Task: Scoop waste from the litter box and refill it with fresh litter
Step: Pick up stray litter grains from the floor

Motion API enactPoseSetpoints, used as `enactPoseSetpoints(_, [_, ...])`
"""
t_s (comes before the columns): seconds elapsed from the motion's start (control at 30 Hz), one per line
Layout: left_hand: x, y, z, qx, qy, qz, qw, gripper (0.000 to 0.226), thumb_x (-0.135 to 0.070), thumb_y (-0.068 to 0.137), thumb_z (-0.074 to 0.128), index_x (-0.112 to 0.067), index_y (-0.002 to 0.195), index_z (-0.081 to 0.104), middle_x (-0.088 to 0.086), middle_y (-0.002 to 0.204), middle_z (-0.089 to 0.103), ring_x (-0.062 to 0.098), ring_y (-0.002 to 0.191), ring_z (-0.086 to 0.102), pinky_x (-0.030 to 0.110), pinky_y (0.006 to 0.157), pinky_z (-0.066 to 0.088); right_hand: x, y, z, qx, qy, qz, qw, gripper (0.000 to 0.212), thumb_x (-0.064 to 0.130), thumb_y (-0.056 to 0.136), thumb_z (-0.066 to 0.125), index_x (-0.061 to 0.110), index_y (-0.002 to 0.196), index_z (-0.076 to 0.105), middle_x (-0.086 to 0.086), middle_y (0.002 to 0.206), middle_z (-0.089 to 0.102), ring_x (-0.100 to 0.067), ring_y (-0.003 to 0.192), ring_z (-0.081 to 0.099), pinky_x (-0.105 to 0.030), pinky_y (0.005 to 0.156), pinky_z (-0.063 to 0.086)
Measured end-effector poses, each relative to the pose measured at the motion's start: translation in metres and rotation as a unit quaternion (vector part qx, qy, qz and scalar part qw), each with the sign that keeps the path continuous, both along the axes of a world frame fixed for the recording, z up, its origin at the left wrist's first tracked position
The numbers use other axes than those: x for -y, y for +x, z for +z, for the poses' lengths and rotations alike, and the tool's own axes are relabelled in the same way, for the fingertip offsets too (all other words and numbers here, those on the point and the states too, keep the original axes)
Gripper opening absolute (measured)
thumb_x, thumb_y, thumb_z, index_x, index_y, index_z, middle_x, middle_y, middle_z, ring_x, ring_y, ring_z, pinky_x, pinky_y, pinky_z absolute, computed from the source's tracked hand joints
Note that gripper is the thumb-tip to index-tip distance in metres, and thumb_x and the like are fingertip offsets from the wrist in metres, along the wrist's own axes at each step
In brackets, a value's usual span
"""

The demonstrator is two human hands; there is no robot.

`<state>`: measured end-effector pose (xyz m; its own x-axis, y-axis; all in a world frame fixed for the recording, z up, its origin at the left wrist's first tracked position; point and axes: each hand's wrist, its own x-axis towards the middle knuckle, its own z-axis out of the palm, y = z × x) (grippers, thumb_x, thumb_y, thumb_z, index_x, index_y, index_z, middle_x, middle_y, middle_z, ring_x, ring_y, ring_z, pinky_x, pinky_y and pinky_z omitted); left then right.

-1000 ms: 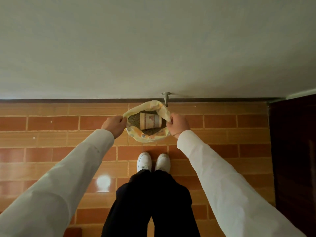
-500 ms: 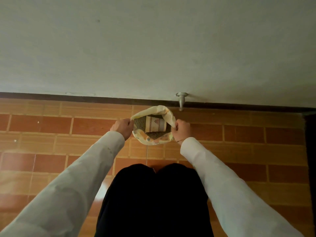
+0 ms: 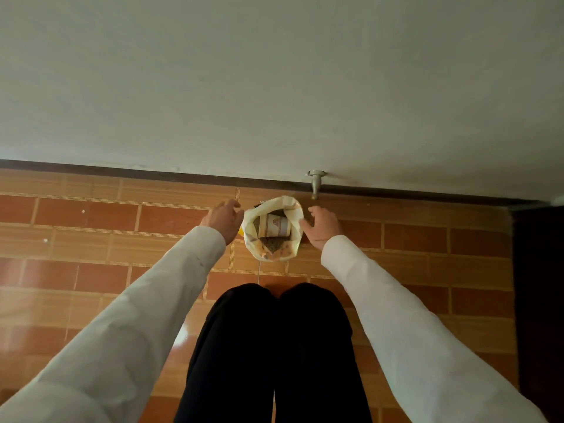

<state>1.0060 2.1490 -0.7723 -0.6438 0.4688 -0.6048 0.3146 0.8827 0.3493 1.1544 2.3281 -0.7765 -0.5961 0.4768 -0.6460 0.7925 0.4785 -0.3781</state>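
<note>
My left hand and right hand hover with fingers spread, gripping nothing, flanking the litter bag at frame centre, cup inside; unsupported, it could slump and spill.

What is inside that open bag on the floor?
The bag holds dark grainy litter with a paper cup lying on it. How deep the litter goes is hidden by the bag's sides.

Dim indoor light, soft glare on floor tiles, wide-angle bending at edges
</note>
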Motion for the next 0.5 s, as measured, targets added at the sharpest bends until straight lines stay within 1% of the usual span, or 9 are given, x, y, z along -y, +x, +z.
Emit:
enactPoseSetpoints(0.07, [0.004,0.004,0.045,-0.020,0.017,-0.017,1.000,0.039,-0.031,0.097,0.040,-0.015,0.133,0.044,0.010,0.131,0.055,0.030,0.121,0.049,0.046,0.099,0.042,-0.001,0.001,0.046,-0.011,0.014,0.018,1.000,0.053,0.037,0.096,0.049,0.011,0.141,0.040,-0.010,0.142,0.047,-0.030,0.132,0.038,-0.043,0.109,0.036])
enactPoseSetpoints(0.13, [0.010,0.009,0.099,-0.044,0.015,-0.036,0.998,0.043,-0.032,0.096,0.041,-0.017,0.136,0.041,0.008,0.138,0.049,0.029,0.129,0.041,0.046,0.105,0.036,-0.001,0.001,0.102,-0.034,0.032,0.029,0.998,0.056,0.039,0.096,0.047,0.012,0.144,0.036,-0.008,0.146,0.042,-0.029,0.137,0.033,-0.042,0.112,0.032])
enactPoseSetpoints(0.2, [0.017,0.015,0.161,-0.067,0.015,-0.046,0.997,0.044,-0.032,0.096,0.042,-0.019,0.138,0.039,0.006,0.141,0.046,0.028,0.133,0.036,0.044,0.107,0.031,0.001,0.003,0.164,-0.064,0.051,0.040,0.996,0.055,0.040,0.097,0.046,0.013,0.144,0.036,-0.008,0.147,0.042,-0.028,0.138,0.032,-0.041,0.114,0.030])
enactPoseSetpoints(0.27, [0.026,0.019,0.227,-0.092,0.025,-0.045,0.994,0.046,-0.032,0.096,0.043,-0.020,0.140,0.038,0.004,0.143,0.044,0.026,0.135,0.034,0.044,0.108,0.028,0.003,0.004,0.232,-0.101,0.068,0.045,0.992,0.053,0.039,0.097,0.047,0.013,0.143,0.038,-0.008,0.145,0.044,-0.027,0.137,0.034,-0.040,0.113,0.032])
enactPoseSetpoints(0.37, [0.040,0.022,0.330,-0.124,0.050,-0.034,0.990,0.046,-0.031,0.096,0.043,-0.021,0.140,0.037,0.003,0.144,0.042,0.025,0.136,0.032,0.043,0.111,0.026,0.009,0.003,0.334,-0.149,0.096,0.061,0.982,0.052,0.036,0.096,0.049,0.011,0.141,0.040,-0.009,0.143,0.046,-0.027,0.136,0.035,-0.039,0.111,0.034])
enactPoseSetpoints(0.5, [0.058,0.025,0.456,-0.169,0.089,-0.030,0.981,0.048,-0.027,0.095,0.045,-0.019,0.141,0.037,0.003,0.145,0.043,0.024,0.137,0.032,0.044,0.113,0.026,0.023,0.000,0.457,-0.197,0.108,0.086,0.971,0.053,0.034,0.097,0.049,0.011,0.143,0.038,-0.009,0.145,0.044,-0.027,0.138,0.032,-0.040,0.112,0.032])
